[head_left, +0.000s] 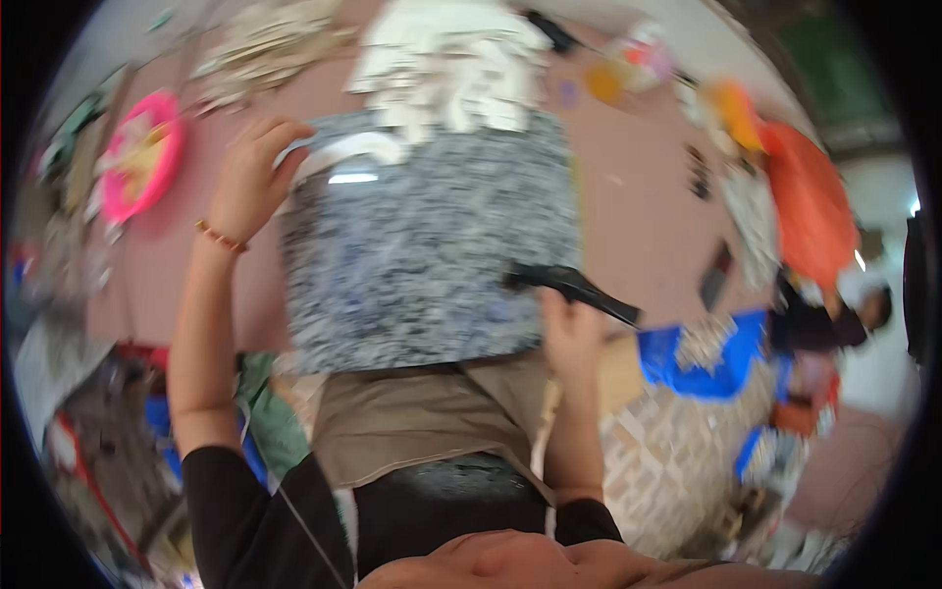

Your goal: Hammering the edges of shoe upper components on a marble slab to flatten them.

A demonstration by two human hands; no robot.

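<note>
Even, fairly bright light fills the scene, perhaps daylight from the far right, where the background washes out pale. A small white glare streak sits on the speckled slab (432,236) near its far left corner. Shadows are soft and weak. Motion blur smears everything, worst toward the rim, where the fisheye bends edges and a black border closes in.

I look down on a brownish-pink table (628,196) — a speckled grey slab (432,245) lies across its near edge. Behind it sit a heap of white pieces (446,69) and a pile of pale scraps (265,44) — a pink plate (142,157) lies left, orange cloth (810,201) right.
</note>
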